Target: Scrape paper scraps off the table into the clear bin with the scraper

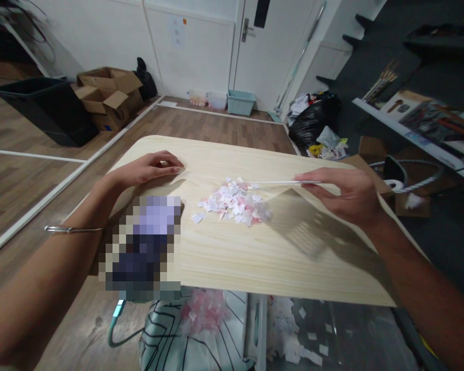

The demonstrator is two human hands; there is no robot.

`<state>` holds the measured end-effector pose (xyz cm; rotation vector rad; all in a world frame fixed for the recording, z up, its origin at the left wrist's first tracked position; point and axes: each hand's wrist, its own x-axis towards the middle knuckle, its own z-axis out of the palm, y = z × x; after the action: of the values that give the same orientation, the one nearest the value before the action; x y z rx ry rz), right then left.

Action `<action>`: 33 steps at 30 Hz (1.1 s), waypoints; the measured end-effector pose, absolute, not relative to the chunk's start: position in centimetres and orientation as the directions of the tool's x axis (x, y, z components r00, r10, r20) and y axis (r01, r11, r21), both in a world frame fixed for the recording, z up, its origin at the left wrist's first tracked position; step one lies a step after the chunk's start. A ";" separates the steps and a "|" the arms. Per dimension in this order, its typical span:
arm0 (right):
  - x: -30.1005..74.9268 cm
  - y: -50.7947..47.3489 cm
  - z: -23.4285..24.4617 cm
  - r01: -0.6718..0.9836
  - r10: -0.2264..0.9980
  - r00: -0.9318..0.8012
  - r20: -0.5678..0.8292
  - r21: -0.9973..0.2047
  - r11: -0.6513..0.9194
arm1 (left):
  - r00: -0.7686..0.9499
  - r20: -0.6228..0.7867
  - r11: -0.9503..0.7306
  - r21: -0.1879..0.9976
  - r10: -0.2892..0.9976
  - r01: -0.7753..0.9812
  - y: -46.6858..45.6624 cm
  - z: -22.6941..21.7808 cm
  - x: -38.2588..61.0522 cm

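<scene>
A loose pile of small white and pink square pieces [234,201] lies in the middle of the pale wooden table [224,257]. My right hand [342,196] pinches a thin white sheet [276,182], seen almost edge-on, just above the pile's right side. Its shadow on the wood shows a pattern of small gaps. Over the table's left part is my left hand [156,169], fingers curled and thumb tip against the index finger; whatever may be in that pinch is too small to name. Near my left forearm lies a pixelated dark and lilac object [150,242].
Below the front edge, pink pieces [204,312] rest on striped cloth [166,340], beside a grey drawer or tray [355,330] with white scraps. A cable [118,324] hangs at left. Beyond stand a black bin [50,111], cardboard boxes [110,98], a blue tub [241,102] and a black bag [317,118].
</scene>
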<state>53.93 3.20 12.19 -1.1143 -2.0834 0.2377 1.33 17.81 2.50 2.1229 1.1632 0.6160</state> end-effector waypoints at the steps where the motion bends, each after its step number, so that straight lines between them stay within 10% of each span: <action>1: 54.2 4.0 11.8 0.620 0.784 -0.354 0.510 -0.500 0.605 | 0.501 0.095 -0.409 0.716 0.860 0.566 17.8 2.4 1.3; 7: 56.1 5.2 9.7 0.577 0.828 -0.355 0.434 -0.595 0.559 | 0.488 0.109 -0.412 0.707 0.866 0.574 17.6 2.3 1.2; 15: 60.6 6.7 8.6 0.422 0.533 -0.586 0.611 -0.331 0.844 | 0.510 0.055 -0.414 0.664 0.858 0.623 17.2 3.0 1.1; 33: 60.2 -1.4 12.8 0.478 0.506 -0.620 0.600 -0.223 0.850 | 0.511 0.069 -0.432 0.638 0.857 0.637 17.4 3.1 1.4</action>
<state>60.19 -1.41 12.82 -0.7115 -2.3421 0.0545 1.37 17.43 3.08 2.2071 1.2167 0.5254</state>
